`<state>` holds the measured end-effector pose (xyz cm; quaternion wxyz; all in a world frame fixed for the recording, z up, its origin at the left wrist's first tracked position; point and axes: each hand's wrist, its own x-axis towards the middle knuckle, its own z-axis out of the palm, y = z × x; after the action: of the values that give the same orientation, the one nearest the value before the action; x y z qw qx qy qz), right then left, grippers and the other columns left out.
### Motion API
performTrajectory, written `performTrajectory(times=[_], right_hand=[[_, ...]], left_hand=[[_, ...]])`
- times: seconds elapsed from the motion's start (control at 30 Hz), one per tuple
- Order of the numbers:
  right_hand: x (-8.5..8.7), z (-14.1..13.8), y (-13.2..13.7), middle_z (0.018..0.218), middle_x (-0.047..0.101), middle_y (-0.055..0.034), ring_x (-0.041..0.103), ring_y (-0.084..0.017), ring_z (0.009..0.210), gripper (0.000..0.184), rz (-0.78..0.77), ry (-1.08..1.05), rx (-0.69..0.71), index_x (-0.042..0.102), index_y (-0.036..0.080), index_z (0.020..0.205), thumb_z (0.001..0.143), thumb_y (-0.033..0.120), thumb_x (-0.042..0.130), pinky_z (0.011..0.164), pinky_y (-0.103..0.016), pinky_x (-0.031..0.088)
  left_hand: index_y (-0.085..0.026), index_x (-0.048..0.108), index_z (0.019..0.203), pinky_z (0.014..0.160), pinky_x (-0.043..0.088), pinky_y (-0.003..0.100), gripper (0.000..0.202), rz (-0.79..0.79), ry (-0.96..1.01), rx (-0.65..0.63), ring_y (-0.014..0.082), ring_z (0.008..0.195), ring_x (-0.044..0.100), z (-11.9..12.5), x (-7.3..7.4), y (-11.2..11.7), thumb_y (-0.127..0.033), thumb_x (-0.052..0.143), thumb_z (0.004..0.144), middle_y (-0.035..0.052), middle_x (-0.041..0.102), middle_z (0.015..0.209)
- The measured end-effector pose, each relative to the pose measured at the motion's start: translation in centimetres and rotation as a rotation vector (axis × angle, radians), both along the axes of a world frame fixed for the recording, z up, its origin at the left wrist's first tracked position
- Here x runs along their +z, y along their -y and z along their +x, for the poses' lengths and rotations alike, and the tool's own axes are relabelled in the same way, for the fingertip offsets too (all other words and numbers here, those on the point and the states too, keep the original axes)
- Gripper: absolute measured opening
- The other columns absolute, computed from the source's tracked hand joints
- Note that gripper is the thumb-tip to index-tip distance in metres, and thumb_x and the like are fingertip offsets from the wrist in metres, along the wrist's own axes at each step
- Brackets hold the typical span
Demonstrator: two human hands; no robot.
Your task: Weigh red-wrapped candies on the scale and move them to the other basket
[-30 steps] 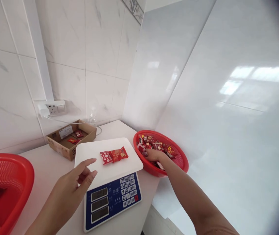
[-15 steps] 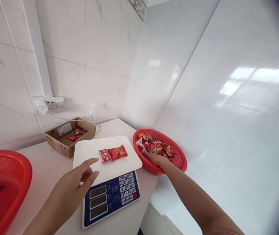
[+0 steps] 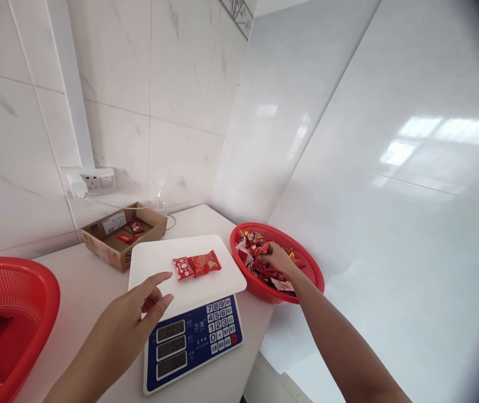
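Loosely, left grip (image 3: 130,314) parted by scale (image 3: 197,296), empty; right grip (image 3: 280,261) pinching red packet (image 3: 264,248)

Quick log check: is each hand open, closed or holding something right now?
Left hand: open, empty, near the scale.
Right hand: fingers at red packets in the right basket; whether it grips one can't be told.

Marbled tiles (image 3: 113,67) adjoin glossy panels (image 3: 365,224). Window light (image 3: 470,131) glares at right. A white socket (image 3: 94,182) sits above the bench (image 3: 73,277).
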<state>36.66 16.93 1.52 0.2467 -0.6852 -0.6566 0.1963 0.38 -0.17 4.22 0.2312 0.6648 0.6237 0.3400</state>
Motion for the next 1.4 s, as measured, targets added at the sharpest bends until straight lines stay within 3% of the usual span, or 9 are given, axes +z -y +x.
performTrajectory(times=[0.17,0.33,0.47,0.57,0.7,1.0,1.17,1.27,1.4], right_hand=[[2.0,-2.3,1.1,0.106,0.066,-0.0054,0.062,-0.020,0.093,0.030,0.087,-0.143,0.027,0.053,0.020,0.103,0.077,0.032,0.061,0.077,-0.031,0.049],[4.2,-7.2,3.3,0.091,0.068,-0.0005,0.064,-0.020,0.084,0.028,-0.020,-0.344,0.291,0.054,0.023,0.094,0.071,0.031,0.068,0.070,-0.032,0.051],[4.4,-10.9,5.1,0.089,0.067,0.0011,0.062,-0.019,0.086,0.025,-0.071,-0.194,0.532,0.059,0.022,0.091,0.068,0.025,0.070,0.077,-0.032,0.048],[4.1,-12.9,5.9,0.098,0.068,-0.0002,0.062,-0.020,0.091,0.027,-0.073,-0.026,0.623,0.064,0.025,0.096,0.069,0.020,0.068,0.081,-0.032,0.046],[4.0,-13.7,5.9,0.111,0.066,-0.0041,0.061,-0.020,0.097,0.034,0.026,0.034,0.538,0.063,0.024,0.109,0.075,0.021,0.064,0.085,-0.033,0.045],[3.7,-16.2,5.3,0.092,0.067,-0.0011,0.061,-0.016,0.080,0.013,0.142,-0.115,0.497,0.063,0.022,0.089,0.083,0.033,0.059,0.075,-0.030,0.046],[3.7,-18.4,5.3,0.114,0.064,-0.0061,0.062,-0.018,0.085,0.030,0.195,0.027,0.517,0.060,0.024,0.112,0.088,0.040,0.052,0.079,-0.035,0.046],[3.8,-17.9,5.4,0.122,0.061,-0.0079,0.062,-0.019,0.082,0.036,0.250,0.093,0.470,0.057,0.024,0.120,0.089,0.041,0.048,0.082,-0.038,0.046],[3.6,-14.9,5.9,0.118,0.064,-0.0072,0.063,-0.020,0.089,0.036,0.289,-0.005,0.393,0.059,0.023,0.117,0.087,0.041,0.049,0.086,-0.038,0.047]], left_hand=[[-0.030,0.057,0.120,0.059,0.047,0.025,0.045,0.006,0.005,-0.002,0.0164,0.065,0.062,-0.1,-0.1,0.1,-0.055,0.042,0.085,-0.0014,0.068,0.076],[-0.031,0.056,0.120,0.061,0.047,0.026,0.043,0.001,-0.015,0.002,0.0160,0.067,0.061,-0.4,-0.1,0.3,-0.053,0.041,0.086,-0.0021,0.067,0.077],[-0.029,0.057,0.118,0.061,0.048,0.026,0.042,0.018,-0.008,0.020,0.0166,0.069,0.062,-0.5,0.1,0.3,-0.052,0.042,0.086,-0.0010,0.068,0.079],[-0.029,0.056,0.119,0.062,0.048,0.027,0.042,0.025,-0.002,0.011,0.0167,0.070,0.062,-0.5,0.2,0.3,-0.052,0.042,0.087,-0.0010,0.068,0.079],[-0.029,0.055,0.121,0.062,0.047,0.027,0.043,0.005,0.001,0.006,0.0165,0.071,0.062,-0.6,0.2,0.3,-0.052,0.041,0.087,-0.0013,0.068,0.079],[-0.031,0.055,0.121,0.063,0.047,0.027,0.040,-0.004,0.018,0.006,0.0158,0.071,0.061,-0.5,0.7,0.7,-0.050,0.041,0.088,-0.0024,0.067,0.080],[-0.030,0.056,0.120,0.062,0.047,0.027,0.040,0.013,0.023,0.021,0.0155,0.070,0.061,-0.5,0.8,0.8,-0.049,0.042,0.088,-0.0027,0.067,0.078],[-0.030,0.055,0.120,0.062,0.046,0.026,0.039,0.014,0.028,0.031,0.0153,0.070,0.061,-0.7,0.9,0.9,-0.049,0.042,0.088,-0.0029,0.067,0.078],[-0.030,0.056,0.119,0.061,0.046,0.025,0.038,0.027,0.039,0.047,0.0145,0.069,0.059,-1.0,1.0,0.9,-0.049,0.043,0.088,-0.0031,0.066,0.078]])
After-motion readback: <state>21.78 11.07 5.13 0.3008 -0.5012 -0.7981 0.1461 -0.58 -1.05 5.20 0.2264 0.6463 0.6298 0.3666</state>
